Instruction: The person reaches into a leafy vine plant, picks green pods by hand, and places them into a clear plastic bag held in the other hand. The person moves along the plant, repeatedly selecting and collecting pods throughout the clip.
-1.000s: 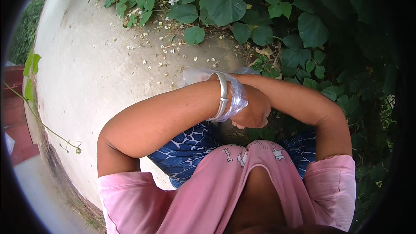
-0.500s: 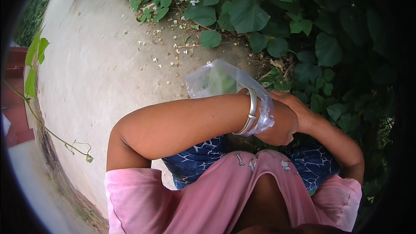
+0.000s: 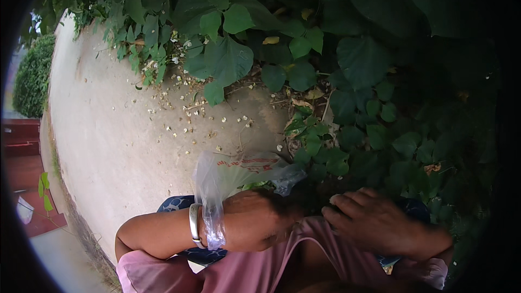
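My left hand [image 3: 258, 217] is low in front of my pink top, palm down. Its fingertips are dark and smeared, so its grip cannot be read. A clear plastic bag [image 3: 214, 184] with red print hangs by its handle around that wrist, beside a silver bangle [image 3: 196, 225]. Through the bag some green pieces [image 3: 256, 185] show. To the right, apart from the left hand, is my right hand [image 3: 374, 220]. Its fingers are curled inward, and whatever they may hold is hidden.
A dense leafy vine [image 3: 230, 59] covers the far side and the right. Small pale fallen blossoms [image 3: 187, 122] lie scattered on the concrete ground [image 3: 119, 125]. At the far left are a red surface [image 3: 24, 154] and a round bush [image 3: 33, 76].
My hands, crossed over each other at the right before, have separated and come back toward my body. The bag has moved left with my left wrist. My view has tilted up toward the vine.
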{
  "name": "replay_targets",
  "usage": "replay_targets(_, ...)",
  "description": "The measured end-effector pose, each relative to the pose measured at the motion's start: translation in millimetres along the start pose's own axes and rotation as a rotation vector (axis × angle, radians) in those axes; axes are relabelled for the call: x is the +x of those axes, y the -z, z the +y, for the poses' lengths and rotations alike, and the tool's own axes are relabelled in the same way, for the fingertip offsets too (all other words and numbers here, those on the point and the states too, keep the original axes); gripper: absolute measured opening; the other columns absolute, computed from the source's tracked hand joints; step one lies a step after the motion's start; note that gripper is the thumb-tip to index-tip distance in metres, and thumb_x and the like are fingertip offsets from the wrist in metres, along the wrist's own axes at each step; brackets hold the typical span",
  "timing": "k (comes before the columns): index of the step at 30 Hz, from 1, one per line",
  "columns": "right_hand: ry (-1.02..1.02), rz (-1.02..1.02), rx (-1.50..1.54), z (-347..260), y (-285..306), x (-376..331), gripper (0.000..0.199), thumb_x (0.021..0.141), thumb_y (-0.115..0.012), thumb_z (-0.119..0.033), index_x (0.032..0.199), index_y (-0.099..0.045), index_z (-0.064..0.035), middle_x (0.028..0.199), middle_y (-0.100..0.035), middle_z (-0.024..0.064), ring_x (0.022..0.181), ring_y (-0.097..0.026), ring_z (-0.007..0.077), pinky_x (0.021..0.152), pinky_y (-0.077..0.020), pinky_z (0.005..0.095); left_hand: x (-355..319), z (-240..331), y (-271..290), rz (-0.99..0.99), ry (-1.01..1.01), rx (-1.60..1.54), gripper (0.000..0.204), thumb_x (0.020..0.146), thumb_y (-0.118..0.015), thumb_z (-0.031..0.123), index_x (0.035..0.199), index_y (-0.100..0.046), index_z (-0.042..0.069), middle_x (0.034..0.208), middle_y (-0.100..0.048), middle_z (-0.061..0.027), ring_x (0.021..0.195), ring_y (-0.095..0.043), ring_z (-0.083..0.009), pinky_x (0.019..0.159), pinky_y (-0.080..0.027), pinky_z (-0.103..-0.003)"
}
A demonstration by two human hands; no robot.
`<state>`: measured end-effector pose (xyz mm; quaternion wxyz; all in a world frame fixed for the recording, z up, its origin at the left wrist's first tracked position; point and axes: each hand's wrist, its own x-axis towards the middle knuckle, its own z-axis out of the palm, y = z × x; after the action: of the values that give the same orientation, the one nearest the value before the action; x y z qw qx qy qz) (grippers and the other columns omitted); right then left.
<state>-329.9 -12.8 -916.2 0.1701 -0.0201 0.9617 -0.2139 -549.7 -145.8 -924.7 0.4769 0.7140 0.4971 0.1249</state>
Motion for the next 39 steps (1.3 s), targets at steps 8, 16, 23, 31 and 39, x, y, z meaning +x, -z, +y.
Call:
replay_targets(8, -0.037, -0.025, 0.18, 43.0, -15.9, -3.1, 0.031, 0.077, -0.057, -0.025, 0.101, -0.055, -0.0065, 0.093, -0.057, 0.0089, 0.077, -0.058, 0.023, 0.065, -0.0456, 0.0358, 9.3, 11.2, 2.6, 0.245, 0.029, -0.086, 0.028, 0.068, -0.065, 0.02, 0.09, -0.06, 0.005, 0.086, -0.059, -0.0089, 0.08, -0.058, -0.025, 0.079, -0.047, -0.039)
replay_targets(16, 0.151, -0.022, 0.347, 59.7, -23.4, 17.6, 0.03, 0.077, -0.059, -0.027, 0.101, -0.057, -0.0084, 0.083, -0.057, 0.0051, 0.067, -0.058, 0.0199, 0.056, -0.0462, 0.0329, 36.1, 10.9, 22.4, 0.284, 0.021, -0.169, 0.02, 0.07, -0.064, 0.018, 0.086, -0.061, 0.006, 0.08, -0.058, -0.0086, 0.076, -0.057, -0.0251, 0.073, -0.046, -0.039)
replay_targets(23, 0.186, 0.014, 0.436, 53.2, -20.1, 4.7, 0.039, 0.084, -0.052, -0.031, 0.119, -0.05, -0.0131, 0.087, -0.058, 0.0055, 0.068, -0.058, 0.0216, 0.056, -0.0462, 0.0329, 39.1, 8.4, 26.7, 0.242, 0.028, -0.187, 0.014, 0.071, -0.063, 0.016, 0.082, -0.062, 0.007, 0.075, -0.057, -0.0083, 0.072, -0.056, -0.0251, 0.068, -0.045, -0.039)
replay_targets(31, 0.04, 0.135, 0.646, 40.9, -20.1, -11.9, 0.038, 0.083, -0.051, -0.027, 0.119, -0.049, -0.0138, 0.094, -0.059, 0.008, 0.074, -0.059, 0.0262, 0.061, -0.0479, 0.0338, 55.8, 14.8, 8.3, 0.229, -0.121, -0.011, 0.022, 0.07, -0.063, 0.02, 0.087, -0.061, 0.006, 0.074, -0.056, -0.0054, 0.075, -0.057, -0.0221, 0.078, -0.048, -0.039)
replay_targets(39, -0.052, 0.112, 0.601, 11.0, -44.4, -2.3, 0.034, 0.081, -0.051, -0.021, 0.114, -0.052, -0.0126, 0.097, -0.059, 0.008, 0.076, -0.058, 0.0244, 0.062, -0.0478, 0.0323, 62.2, 24.2, -46.6, 0.333, -0.083, 0.053, 0.021, 0.069, -0.062, 0.017, 0.087, -0.062, 0.006, 0.07, -0.057, -0.0071, 0.07, -0.058, -0.0239, 0.075, -0.048, -0.038)
